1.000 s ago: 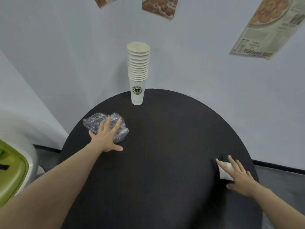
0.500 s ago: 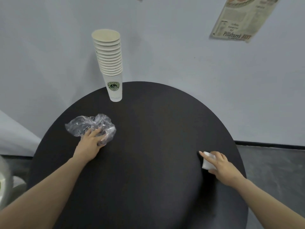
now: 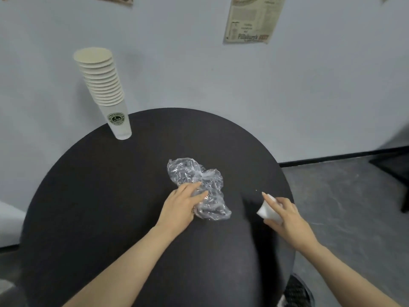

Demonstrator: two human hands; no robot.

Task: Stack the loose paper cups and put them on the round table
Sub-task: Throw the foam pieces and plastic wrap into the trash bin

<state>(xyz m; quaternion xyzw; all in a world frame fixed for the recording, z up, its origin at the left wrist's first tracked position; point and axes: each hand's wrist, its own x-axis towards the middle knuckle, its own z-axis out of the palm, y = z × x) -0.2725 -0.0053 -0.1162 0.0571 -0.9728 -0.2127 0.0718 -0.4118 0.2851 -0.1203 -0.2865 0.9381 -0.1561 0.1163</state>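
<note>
Left hand (image 3: 179,211) grips plastic wrap (image 3: 200,187) mid-table (image 3: 88,196); right hand (image 3: 285,216) pinches white block (image 3: 266,210) at 3 o'clock; cup stack (image 3: 106,91) at 11.

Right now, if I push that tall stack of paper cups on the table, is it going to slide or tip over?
The stack of paper cups would probably tip rather than slide: it is tall, stands on one narrow base and appears to lean left. It is probably light, being thin paper, so a small nudge may move it. It stands near the round table's far edge, so it could fall off.
</note>
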